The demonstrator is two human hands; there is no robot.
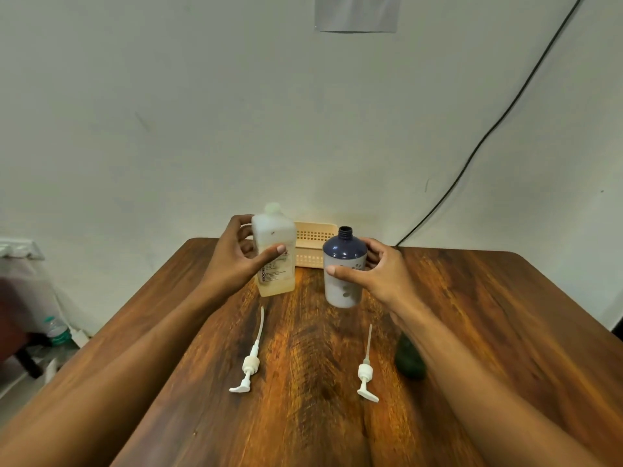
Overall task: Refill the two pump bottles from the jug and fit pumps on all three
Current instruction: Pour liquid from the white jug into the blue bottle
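Two containers are held upright at the far middle of the wooden table (472,298): the translucent jug (274,251), capped, amber liquid in its lower part, is gripped by the left hand (236,257), thumb across its front; the uncapped blue-grey bottle (344,267) is gripped by the right hand (381,271), and whether its base touches the table is unclear. Nearer, two white pumps (249,365) (365,372) lie flat between the forearms, a blurred dark bottle (409,360) beside the right forearm. A beige basket (313,244) stands behind.

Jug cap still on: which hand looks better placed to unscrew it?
Probably the right hand: the left hand already grips the jug, so the right could set down the open blue bottle and reach the cap.
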